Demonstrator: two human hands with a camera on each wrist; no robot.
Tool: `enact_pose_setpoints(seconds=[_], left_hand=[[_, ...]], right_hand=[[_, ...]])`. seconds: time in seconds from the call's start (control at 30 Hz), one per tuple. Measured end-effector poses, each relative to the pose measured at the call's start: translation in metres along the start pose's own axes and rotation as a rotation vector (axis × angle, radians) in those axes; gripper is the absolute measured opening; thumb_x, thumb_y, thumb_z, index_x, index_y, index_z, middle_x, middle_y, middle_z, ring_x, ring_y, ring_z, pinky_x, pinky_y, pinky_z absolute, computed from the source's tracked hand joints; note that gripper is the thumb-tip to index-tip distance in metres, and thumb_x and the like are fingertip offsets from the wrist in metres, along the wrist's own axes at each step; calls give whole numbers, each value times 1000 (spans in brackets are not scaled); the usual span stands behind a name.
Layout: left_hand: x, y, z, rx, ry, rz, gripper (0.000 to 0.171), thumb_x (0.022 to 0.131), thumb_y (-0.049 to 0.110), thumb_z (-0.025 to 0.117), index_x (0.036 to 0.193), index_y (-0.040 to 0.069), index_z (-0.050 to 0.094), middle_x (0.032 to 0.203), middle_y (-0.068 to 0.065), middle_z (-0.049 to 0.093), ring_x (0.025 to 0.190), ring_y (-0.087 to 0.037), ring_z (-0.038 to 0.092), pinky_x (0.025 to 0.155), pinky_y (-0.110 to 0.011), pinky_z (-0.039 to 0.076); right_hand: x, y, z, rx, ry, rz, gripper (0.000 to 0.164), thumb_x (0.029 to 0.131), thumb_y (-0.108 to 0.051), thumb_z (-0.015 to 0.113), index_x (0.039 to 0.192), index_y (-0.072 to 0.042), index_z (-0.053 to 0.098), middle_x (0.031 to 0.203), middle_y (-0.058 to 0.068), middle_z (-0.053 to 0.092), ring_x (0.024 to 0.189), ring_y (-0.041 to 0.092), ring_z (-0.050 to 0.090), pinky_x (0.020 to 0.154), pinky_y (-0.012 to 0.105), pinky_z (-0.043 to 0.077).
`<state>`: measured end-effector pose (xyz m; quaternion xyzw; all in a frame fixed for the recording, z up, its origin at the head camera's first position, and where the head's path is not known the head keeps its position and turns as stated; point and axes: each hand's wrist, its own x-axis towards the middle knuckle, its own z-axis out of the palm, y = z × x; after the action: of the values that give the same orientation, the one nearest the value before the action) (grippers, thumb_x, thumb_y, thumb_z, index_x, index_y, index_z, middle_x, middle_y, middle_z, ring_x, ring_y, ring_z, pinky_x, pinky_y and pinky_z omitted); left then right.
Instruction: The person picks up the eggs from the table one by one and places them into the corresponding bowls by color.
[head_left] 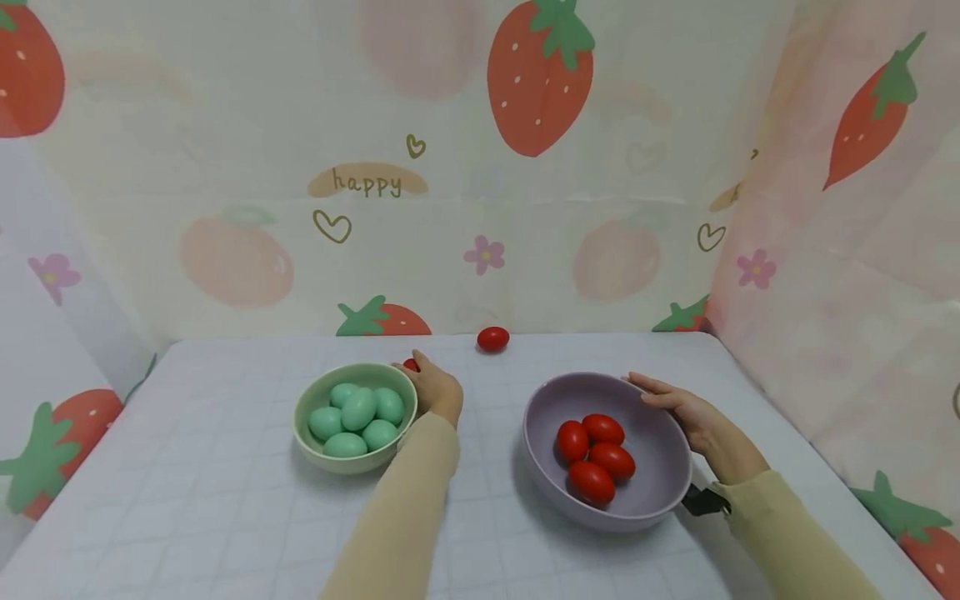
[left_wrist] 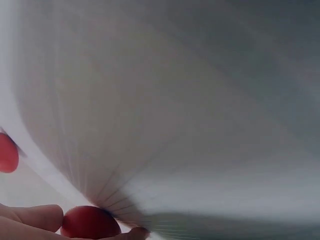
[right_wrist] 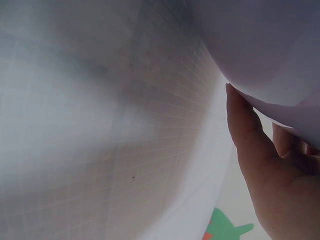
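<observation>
Just behind the right rim of the pale green bowl (head_left: pixel 302 429), my left hand (head_left: pixel 437 390) pinches a red egg (left_wrist: pixel 90 223) between thumb and fingers, close to the tabletop. Most of this egg is hidden in the head view. Several mint-green eggs (head_left: pixel 359 409) fill that bowl. My right hand (head_left: pixel 697 425) rests with extended fingers (right_wrist: pixel 245 122) along the outer right side of the purple bowl (head_left: pixel 660 467). Inside it lie several red eggs (head_left: pixel 591 483), grouped toward the left of the bowl's floor.
Another red egg (head_left: pixel 492 339) lies at the back edge of the white table (head_left: pixel 225 517), between the two bowls. A strawberry-print cloth (head_left: pixel 420 100) hangs behind the table and along its sides. A dark strap (head_left: pixel 705 501) shows by my right sleeve.
</observation>
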<state>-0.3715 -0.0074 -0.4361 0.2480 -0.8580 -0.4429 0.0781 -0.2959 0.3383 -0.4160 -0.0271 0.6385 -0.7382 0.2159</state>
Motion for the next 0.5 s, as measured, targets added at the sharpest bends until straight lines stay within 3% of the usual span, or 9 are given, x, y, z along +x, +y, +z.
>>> enact_pose_setpoints(seconds=[0.23,0.5], left_hand=[[-7,2,-3,21,-25,52,54,96,-4,53,147,7,42,145,-27,33,134,-36,32,105,-43,40],[-14,0,-10,-92,-51,135,51,88,1,65,138,8,56,136,-24,46,122,-38,49,100,-44,44]], right_hand=[[0,2,-2,20,-33,-10,39,102,-12,43,111,-39,69,115,-22,63,107,6,58,90,25,48],[1,0,-1,-27,13,4,36,102,-14,45,110,-41,68,113,-23,61,106,6,57,90,24,47]])
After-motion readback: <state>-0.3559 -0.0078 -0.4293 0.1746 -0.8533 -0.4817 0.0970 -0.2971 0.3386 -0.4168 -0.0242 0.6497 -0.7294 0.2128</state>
